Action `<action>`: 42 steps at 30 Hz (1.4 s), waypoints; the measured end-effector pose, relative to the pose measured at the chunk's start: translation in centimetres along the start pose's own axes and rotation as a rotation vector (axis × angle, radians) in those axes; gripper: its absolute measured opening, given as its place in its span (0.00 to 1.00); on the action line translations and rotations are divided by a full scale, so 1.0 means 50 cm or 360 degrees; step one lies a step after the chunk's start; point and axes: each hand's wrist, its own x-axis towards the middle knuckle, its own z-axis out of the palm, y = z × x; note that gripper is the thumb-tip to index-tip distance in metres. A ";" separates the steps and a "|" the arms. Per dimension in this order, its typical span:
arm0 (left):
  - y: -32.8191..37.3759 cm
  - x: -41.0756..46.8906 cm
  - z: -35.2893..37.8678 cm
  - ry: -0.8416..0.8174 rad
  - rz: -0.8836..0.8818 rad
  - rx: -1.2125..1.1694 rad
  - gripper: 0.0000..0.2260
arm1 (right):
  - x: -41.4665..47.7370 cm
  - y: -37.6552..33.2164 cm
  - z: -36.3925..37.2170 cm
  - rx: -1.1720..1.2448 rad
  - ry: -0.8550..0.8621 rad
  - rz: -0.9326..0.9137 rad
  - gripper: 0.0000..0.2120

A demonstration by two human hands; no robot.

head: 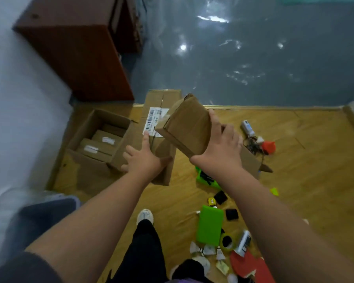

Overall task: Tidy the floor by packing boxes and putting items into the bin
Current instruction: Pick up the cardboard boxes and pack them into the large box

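Above the floor (pixel 305 160), small box (pixel 188 125) gripped by right fingers (pixel 214 119)

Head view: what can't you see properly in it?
All in head view:
Small box: closed, contents hidden.
Label: print blurred, corner behind small box.
Bin: blurred, partly behind left arm.
Red paddle: cut by bottom edge and right arm.

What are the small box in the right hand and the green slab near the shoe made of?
The small box looks like matte brown cardboard, with folded flap seams. The green slab seems smooth plastic or rubber: rounded corners, slight sheen; which, unclear.
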 end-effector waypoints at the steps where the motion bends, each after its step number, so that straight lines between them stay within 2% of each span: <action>1: -0.028 0.025 -0.012 0.0018 -0.0042 -0.0032 0.50 | 0.017 -0.026 0.021 0.0003 -0.0035 -0.0032 0.59; 8: -0.200 0.204 -0.098 0.0026 -0.0380 -0.0167 0.51 | 0.138 -0.214 0.177 -0.0013 -0.0209 -0.0146 0.59; 13: -0.301 0.348 -0.199 -0.0048 -0.0462 -0.0221 0.52 | 0.249 -0.344 0.268 -0.0045 -0.0258 -0.0099 0.59; 21: -0.397 0.526 -0.339 -0.0017 -0.0534 -0.0262 0.52 | 0.405 -0.527 0.388 -0.0083 -0.0371 -0.0128 0.59; 35: -0.408 0.765 -0.384 0.0065 -0.1110 -0.0643 0.52 | 0.702 -0.761 0.592 -0.0171 -0.0792 -0.0544 0.59; 42: -0.372 0.901 -0.341 0.0094 -0.1451 -0.0844 0.52 | 0.868 -0.798 0.722 -0.0130 -0.1048 -0.0598 0.61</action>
